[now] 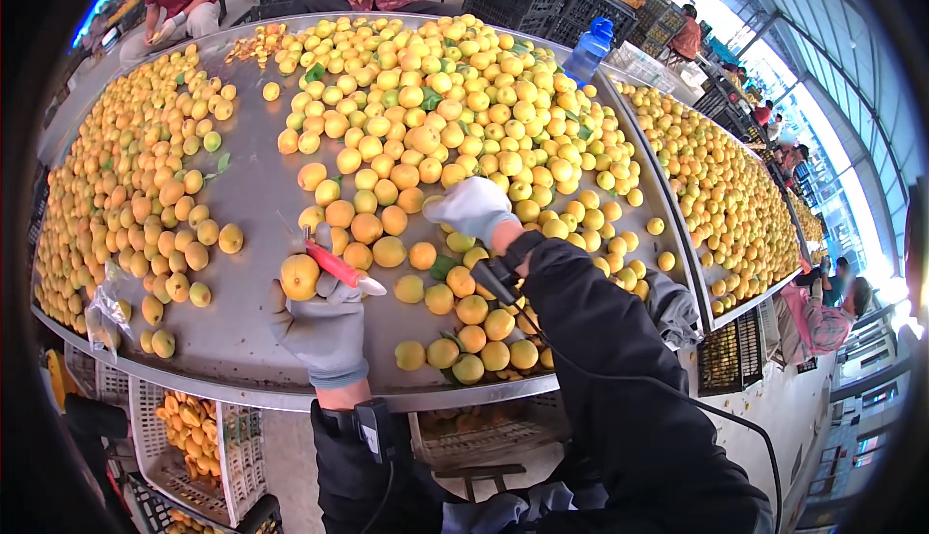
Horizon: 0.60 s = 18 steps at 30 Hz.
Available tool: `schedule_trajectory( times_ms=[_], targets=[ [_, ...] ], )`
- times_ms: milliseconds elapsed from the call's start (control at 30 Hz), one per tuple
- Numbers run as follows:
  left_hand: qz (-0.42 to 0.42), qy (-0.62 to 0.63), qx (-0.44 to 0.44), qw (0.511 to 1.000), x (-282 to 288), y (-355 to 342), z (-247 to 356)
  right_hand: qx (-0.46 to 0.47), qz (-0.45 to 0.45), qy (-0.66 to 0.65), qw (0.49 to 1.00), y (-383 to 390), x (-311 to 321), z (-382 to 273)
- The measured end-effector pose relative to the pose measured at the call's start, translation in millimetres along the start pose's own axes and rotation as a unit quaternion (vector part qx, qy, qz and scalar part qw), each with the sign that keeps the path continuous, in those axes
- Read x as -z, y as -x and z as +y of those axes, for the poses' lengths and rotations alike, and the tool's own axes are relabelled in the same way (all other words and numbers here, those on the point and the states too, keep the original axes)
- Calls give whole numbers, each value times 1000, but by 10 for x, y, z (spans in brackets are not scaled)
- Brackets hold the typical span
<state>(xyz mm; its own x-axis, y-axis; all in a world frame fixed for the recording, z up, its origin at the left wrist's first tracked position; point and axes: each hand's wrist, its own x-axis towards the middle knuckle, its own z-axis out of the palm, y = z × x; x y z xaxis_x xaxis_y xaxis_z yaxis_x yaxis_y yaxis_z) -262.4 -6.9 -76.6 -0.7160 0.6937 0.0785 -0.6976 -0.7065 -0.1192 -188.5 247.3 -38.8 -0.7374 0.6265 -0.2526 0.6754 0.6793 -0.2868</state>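
My left hand (324, 333), in a grey glove, is closed at the near edge of the metal table. Between its thumb and fingers sits a yellow-orange apricot (299, 277). A red-handled tool (333, 265), which looks like a small knife with a thin blade and a pale handle end, lies across the same fingers. Farther right, my right hand (469, 208), in a whitish glove, rests among the heaped apricots (426, 140). Its fingers are bent down over the fruit, and whatever lies under them is hidden.
The metal table (254, 181) carries another apricot heap (126, 195) at left and a plastic bag (104, 313). A blue bottle (589, 50) stands at the far right edge. Below are crates, one holding cut fruit (192, 432). A cable (668, 391) runs along my right arm. People sit across the table.
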Motion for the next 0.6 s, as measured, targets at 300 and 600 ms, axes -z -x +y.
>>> schedule_trajectory(
  times_ms=[300,600],
  targets=[
    [-63,-62,28,996,127,-92,-78,267,49,-516,812,1332,79,879],
    [-75,-58,65,993,49,2,-35,-57,300,-772,558,4291,-207,2524]
  ],
)
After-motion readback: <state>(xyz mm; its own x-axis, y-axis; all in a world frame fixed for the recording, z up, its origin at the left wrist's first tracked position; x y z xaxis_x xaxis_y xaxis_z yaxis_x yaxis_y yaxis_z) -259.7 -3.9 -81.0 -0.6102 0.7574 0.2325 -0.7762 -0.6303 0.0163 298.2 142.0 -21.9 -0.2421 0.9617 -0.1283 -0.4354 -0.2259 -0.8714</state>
